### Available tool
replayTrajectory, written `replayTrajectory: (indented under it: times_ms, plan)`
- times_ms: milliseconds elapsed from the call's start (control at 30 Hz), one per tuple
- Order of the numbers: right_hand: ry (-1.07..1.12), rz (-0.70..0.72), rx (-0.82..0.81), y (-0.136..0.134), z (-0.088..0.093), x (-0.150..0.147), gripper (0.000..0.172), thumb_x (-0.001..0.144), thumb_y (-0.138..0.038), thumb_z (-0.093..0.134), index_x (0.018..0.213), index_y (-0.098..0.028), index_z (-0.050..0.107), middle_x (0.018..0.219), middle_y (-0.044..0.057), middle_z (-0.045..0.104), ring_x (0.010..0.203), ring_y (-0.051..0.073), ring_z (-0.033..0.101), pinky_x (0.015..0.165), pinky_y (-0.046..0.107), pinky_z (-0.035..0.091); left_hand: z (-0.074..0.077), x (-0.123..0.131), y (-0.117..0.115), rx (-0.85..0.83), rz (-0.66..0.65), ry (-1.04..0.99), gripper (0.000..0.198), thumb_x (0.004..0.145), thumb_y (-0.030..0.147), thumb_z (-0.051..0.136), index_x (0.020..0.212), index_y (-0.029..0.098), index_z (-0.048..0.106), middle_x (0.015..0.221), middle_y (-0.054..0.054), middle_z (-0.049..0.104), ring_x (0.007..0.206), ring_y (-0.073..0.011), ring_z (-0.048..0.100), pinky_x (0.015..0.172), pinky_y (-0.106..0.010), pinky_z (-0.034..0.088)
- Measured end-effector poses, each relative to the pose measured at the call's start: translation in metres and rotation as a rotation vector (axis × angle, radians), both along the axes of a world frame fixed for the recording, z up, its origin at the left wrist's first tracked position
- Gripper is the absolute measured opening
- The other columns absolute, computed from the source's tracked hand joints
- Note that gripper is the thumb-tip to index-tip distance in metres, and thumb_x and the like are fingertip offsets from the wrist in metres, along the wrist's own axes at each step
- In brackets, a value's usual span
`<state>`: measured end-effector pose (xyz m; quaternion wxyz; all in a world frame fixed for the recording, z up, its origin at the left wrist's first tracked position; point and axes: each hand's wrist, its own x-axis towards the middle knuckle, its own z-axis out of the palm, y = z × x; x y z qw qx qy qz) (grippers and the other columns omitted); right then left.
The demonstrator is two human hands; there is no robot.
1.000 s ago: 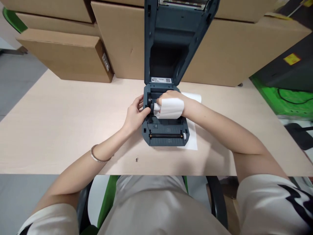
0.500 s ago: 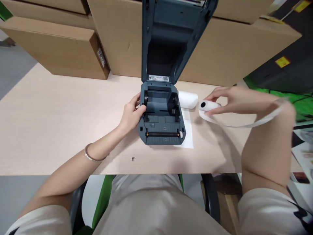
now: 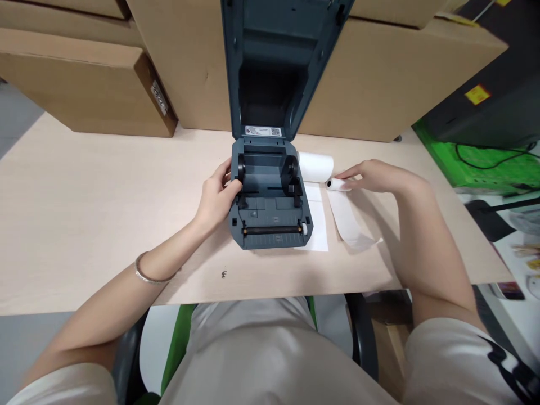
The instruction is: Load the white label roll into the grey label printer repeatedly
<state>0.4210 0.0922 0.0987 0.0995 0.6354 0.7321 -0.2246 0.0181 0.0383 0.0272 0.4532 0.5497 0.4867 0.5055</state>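
Observation:
A dark grey label printer (image 3: 272, 205) stands on the table with its lid (image 3: 278, 50) raised, its roll bay bare and a black roller across the front. My left hand (image 3: 217, 194) grips the printer's left side, thumb over the rim. To the right of the printer, my right hand (image 3: 363, 175) has its fingers around a small white paper roll (image 3: 338, 184) lying on the table. From that roll a loose paper strip (image 3: 348, 222) runs toward me. Just behind it lies a larger white paper roll (image 3: 315, 167), its sheet (image 3: 318, 225) spread beside the printer.
Cardboard boxes (image 3: 198, 67) line the back of the table (image 3: 105, 214). At the right are a dark case (image 3: 468, 84) with yellow labels, a green surface (image 3: 485, 169) and a black cable. A small dark scrap (image 3: 224, 274) lies near the front edge.
My right hand has moved left and down with the small paper roll, bringing it to the table beside the larger roll. Its trailing strip now lies on the table. My left hand keeps its grip.

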Motion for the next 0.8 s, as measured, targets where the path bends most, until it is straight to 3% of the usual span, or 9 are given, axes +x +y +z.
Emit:
replayTrajectory:
  times_ms: [233, 367, 500, 667, 800]
  plan:
    - [-0.03, -0.097, 0.001, 0.01, 0.002, -0.012, 0.016, 0.079, -0.036, 0.09, 0.093, -0.027, 0.092, 0.105, 0.006, 0.091, 0.112, 0.038, 0.082, 0.107, 0.047, 0.062, -0.007, -0.004, 0.003, 0.038, -0.017, 0.033, 0.074, 0.08, 0.023, 0.065, 0.153, 0.019, 0.072, 0.152, -0.009, 0.08, 0.127, -0.0308, 0.076, 0.097, -0.039, 0.065]
    - [-0.087, -0.099, 0.053, 0.006, -0.002, -0.019, 0.012, 0.072, -0.025, 0.092, 0.08, -0.027, 0.085, 0.099, 0.006, 0.089, 0.109, 0.04, 0.082, 0.101, 0.048, 0.063, -0.008, -0.005, 0.003, 0.047, -0.028, 0.057, 0.07, 0.084, 0.022, 0.065, 0.153, 0.02, 0.072, 0.152, -0.008, 0.08, 0.128, -0.0306, 0.077, 0.098, -0.039, 0.065]
    - [-0.056, -0.052, 0.06, 0.003, -0.003, -0.016, 0.012, 0.079, -0.029, 0.086, 0.09, -0.028, 0.09, 0.107, 0.006, 0.091, 0.113, 0.039, 0.083, 0.106, 0.048, 0.063, -0.007, -0.005, 0.003, 0.046, -0.028, 0.06, 0.068, 0.083, 0.022, 0.066, 0.151, 0.019, 0.073, 0.151, -0.009, 0.081, 0.127, -0.031, 0.077, 0.096, -0.038, 0.066]
    - [-0.059, 0.023, -0.004, 0.007, 0.002, -0.001, 0.045, 0.083, -0.048, 0.086, 0.123, -0.028, 0.092, 0.134, 0.008, 0.089, 0.123, 0.041, 0.083, 0.11, 0.051, 0.064, -0.009, -0.004, 0.006, 0.057, -0.039, 0.061, 0.068, 0.085, 0.025, 0.065, 0.152, 0.018, 0.071, 0.153, -0.011, 0.079, 0.13, -0.032, 0.077, 0.103, -0.042, 0.066]
    - [-0.075, -0.026, 0.11, 0.007, 0.02, -0.004, 0.067, 0.095, -0.055, 0.076, 0.152, -0.02, 0.08, 0.156, 0.015, 0.078, 0.142, 0.043, 0.075, 0.125, 0.053, 0.056, -0.009, -0.003, 0.006, 0.061, -0.033, 0.047, 0.069, 0.083, 0.024, 0.064, 0.152, 0.018, 0.073, 0.152, -0.01, 0.08, 0.13, -0.0322, 0.077, 0.106, -0.043, 0.066]
